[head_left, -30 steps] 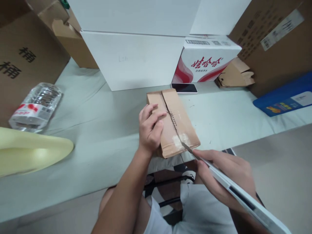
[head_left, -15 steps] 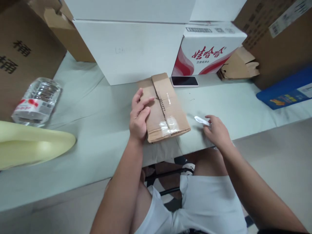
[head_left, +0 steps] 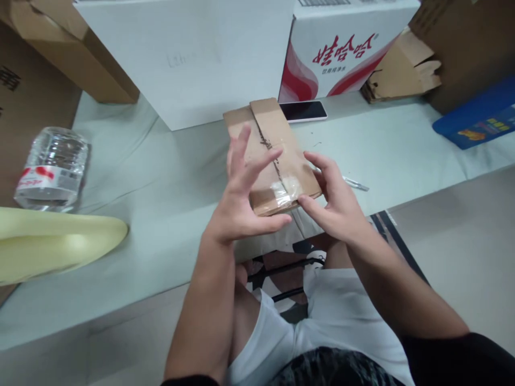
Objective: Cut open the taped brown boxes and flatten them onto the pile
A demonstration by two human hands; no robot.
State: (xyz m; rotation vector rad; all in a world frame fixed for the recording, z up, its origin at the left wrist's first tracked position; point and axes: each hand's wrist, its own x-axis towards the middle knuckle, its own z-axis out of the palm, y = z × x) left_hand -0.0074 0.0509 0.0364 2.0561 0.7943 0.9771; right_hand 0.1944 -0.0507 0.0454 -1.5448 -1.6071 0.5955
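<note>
A small flat brown cardboard box (head_left: 277, 134) lies near the table's front edge, with clear tape on its near end and a torn seam along its top. My left hand (head_left: 241, 193) is spread open over its left side, the thumb stretched out in front of the near end. Around the near right corner, my right hand (head_left: 332, 195) grips the box, with thumb at the front edge and index finger on the right edge. The other right fingers are partly hidden. Just right of that hand, a slim light-coloured cutter (head_left: 354, 183) rests on the table.
Behind the box stand a large white box (head_left: 193, 64) and a white-and-red carton (head_left: 333, 59), with a phone (head_left: 303, 111) in front. A water bottle (head_left: 54, 169) and a yellow curved object (head_left: 60, 241) are at left. At right are folded cardboard (head_left: 402, 69) and a blue package (head_left: 478, 126).
My right hand has let go of the cutter, leaving it on the table, and moved left to the box. My left hand has opened wider, its thumb swinging toward the near end.
</note>
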